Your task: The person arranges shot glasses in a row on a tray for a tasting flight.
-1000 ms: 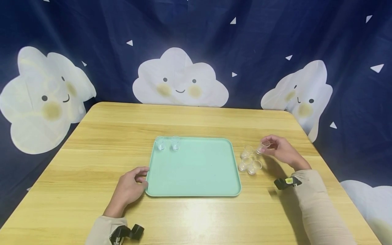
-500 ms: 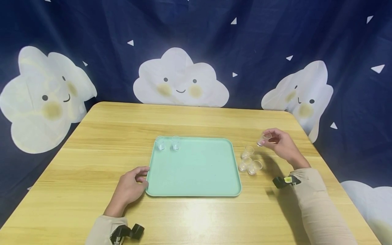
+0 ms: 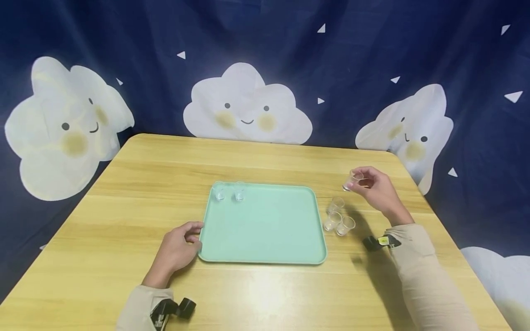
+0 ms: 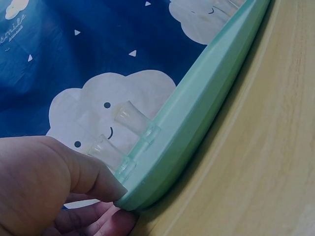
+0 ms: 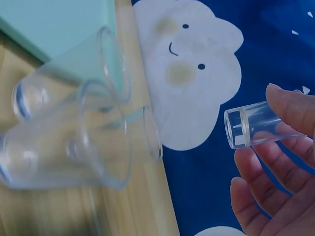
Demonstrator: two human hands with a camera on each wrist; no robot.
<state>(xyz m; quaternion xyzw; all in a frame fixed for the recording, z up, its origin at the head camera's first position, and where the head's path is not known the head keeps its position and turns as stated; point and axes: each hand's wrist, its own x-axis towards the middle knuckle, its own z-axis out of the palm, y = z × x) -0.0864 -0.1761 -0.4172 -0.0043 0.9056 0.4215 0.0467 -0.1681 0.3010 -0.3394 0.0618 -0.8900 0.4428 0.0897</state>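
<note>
My right hand (image 3: 380, 189) holds a small clear shot glass (image 5: 241, 129) between thumb and fingers, raised above the table right of the tray. Three more clear shot glasses stand beside the tray's right edge, among them a rear glass (image 3: 336, 205) and a front glass (image 3: 345, 226). On the mint-green tray (image 3: 265, 225), two shot glasses, a left glass (image 3: 219, 193) and a right glass (image 3: 239, 193), stand in the far left corner. At the tray's left edge my left hand (image 3: 175, 248) pinches the rim (image 4: 147, 189), thumb on it and fingers curled below.
The tray lies on a light wooden table (image 3: 265, 294). Behind the table hangs a dark blue curtain (image 3: 339, 55) printed with white clouds. Black cameras are strapped to both wrists, including the left wrist camera (image 3: 186, 308).
My right hand has lifted the shot glass from near the group and carried it up and slightly left, away from the others. My left hand stays at the tray's edge.
</note>
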